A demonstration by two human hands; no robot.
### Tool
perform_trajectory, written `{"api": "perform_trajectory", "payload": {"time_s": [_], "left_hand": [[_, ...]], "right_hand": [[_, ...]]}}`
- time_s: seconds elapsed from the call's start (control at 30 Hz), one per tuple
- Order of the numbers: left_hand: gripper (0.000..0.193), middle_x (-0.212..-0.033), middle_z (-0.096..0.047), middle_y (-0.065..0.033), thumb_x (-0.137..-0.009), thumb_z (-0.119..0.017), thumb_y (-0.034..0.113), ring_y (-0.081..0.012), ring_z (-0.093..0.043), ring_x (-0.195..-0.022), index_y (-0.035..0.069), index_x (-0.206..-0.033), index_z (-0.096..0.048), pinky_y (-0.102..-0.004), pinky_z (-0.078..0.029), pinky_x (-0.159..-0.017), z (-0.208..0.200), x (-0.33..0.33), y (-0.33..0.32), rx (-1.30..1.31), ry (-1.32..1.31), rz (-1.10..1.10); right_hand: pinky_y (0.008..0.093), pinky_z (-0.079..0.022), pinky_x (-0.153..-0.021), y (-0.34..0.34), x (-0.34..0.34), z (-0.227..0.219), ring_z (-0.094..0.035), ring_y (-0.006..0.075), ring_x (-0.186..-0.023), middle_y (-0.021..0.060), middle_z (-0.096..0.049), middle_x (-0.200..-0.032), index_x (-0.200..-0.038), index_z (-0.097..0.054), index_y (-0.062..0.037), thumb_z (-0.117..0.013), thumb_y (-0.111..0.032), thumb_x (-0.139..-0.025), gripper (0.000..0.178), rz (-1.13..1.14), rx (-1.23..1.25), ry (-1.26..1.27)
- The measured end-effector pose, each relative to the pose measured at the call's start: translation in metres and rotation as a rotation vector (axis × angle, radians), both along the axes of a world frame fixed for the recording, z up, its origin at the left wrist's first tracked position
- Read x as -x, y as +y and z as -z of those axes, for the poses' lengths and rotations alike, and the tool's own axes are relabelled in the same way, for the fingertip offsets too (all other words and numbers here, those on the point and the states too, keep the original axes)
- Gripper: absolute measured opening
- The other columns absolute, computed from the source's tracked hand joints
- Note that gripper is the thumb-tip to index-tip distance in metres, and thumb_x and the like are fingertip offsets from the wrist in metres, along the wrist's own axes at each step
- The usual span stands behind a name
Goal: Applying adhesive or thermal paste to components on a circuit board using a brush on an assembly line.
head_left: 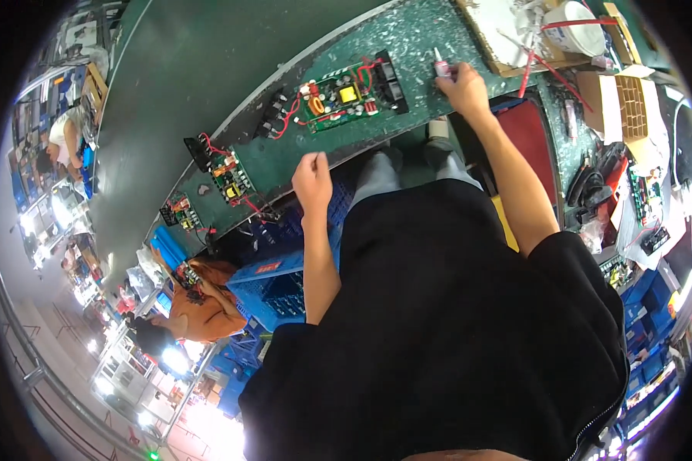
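Note:
At the upper right of the bench, my right hand [467, 90] is closed around a small glue bottle [442, 67] with a pointed white nozzle and a red-and-white body. The nozzle points away from me. My left hand [313, 180] hovers by the bench's near edge with its fingers curled in; whatever may be inside them is hidden. Between and beyond my hands lies a green circuit board [337, 100] with a yellow transformer, red wires and a black heatsink or fan part [392, 81] at its right end. Neither hand touches the board.
More wired circuit boards [232, 177] lie leftward along the green bench [427, 31]. A white tub [573, 29] stands in a tray at the far right, near a divided cardboard box [630, 107]. Blue crates [265, 280] sit below left, beside a co-worker in orange [200, 311].

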State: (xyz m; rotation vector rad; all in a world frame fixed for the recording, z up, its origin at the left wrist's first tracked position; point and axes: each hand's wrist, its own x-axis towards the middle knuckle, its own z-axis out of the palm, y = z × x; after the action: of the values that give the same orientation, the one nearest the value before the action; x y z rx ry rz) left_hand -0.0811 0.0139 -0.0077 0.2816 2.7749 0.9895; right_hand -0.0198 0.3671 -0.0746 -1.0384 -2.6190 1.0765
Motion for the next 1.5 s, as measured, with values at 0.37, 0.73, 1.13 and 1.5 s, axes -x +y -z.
{"api": "perform_trajectory", "payload": {"time_s": [0.37,0.73,1.13,1.5], "left_hand": [[0.038,-0.094,-0.06,-0.0144,-0.075,-0.071,0.017,-0.0308,-0.06,-0.09,0.006,-0.108,-0.055,-0.0393,-0.048,-0.075,0.002,0.052,0.094,-0.115,0.082,0.362],[0.041,-0.088,-0.06,-0.0149,-0.067,-0.072,0.035,-0.0341,-0.059,-0.085,0.002,-0.086,-0.058,-0.045,-0.048,-0.075,-0.011,0.136,0.193,0.084,0.374,1.027],[0.051,-0.11,-0.055,-0.0243,-0.073,-0.073,0.033,-0.0382,-0.053,-0.104,-0.002,-0.104,-0.053,-0.0478,-0.044,-0.086,-0.006,0.145,0.183,0.275,0.434,0.605],[0.011,-0.092,-0.055,-0.0128,-0.082,-0.058,0.006,-0.031,-0.054,-0.086,0.0,-0.092,-0.056,-0.0409,-0.045,-0.074,0.041,0.059,0.142,0.027,0.351,0.551]], "right_hand": [[0.0202,-0.037,-0.051,-0.069,-0.046,-0.076,-0.048,0.0073,-0.06,0.0014,-0.058,-0.077,-0.103,-0.056,-0.003,-0.052,-0.017,-0.094,0.017,0.41,0.598,0.269],[0.0253,-0.048,-0.065,-0.12,-0.083,-0.106,-0.061,0.0139,-0.077,0.0117,-0.065,-0.103,-0.119,-0.058,0.0069,-0.061,-0.011,-0.089,0.035,0.644,0.746,0.253],[0.0319,-0.043,-0.096,-0.082,-0.074,-0.089,-0.057,0.0213,-0.105,0.0197,-0.059,-0.114,-0.119,-0.05,0.0099,-0.06,-0.004,-0.088,0.035,0.795,0.579,0.586],[0.0294,-0.049,-0.069,-0.066,-0.034,-0.071,-0.059,0.0188,-0.078,0.0146,-0.061,-0.102,-0.117,-0.05,0.0001,-0.046,-0.026,-0.099,0.032,0.701,1.297,0.91]]}}
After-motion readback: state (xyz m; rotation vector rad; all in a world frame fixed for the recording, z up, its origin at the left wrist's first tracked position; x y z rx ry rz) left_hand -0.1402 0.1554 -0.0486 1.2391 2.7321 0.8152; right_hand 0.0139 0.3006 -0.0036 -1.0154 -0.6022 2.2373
